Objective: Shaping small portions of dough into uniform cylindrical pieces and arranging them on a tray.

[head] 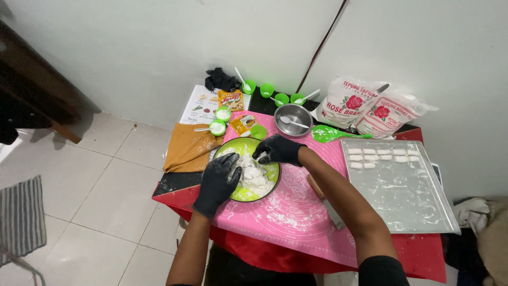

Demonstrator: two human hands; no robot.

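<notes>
**White dough in the green bowl, both gloved hands on it**

White dough lies in broken lumps inside the lime-green bowl, which sits on the left half of the pink silicone mat covering the red tabletop. My left hand, black-gloved, rests flat and spread on the bowl's left rim, its fingers lying onto the dough — not closed around anything I can make out. My right hand comes in from the far side, fingers curled down onto the lumps; whether it pinches a piece I cannot tell. The dough lies between the two hands, directly below them, with no clear long axis.

To the right, a metal tray carries two short rows of small white pieces along its far edge. Behind it lean two white flour bags with red rose prints. Near the wall — a small yellow sachet, a printed sheet and several little green cups.
</notes>
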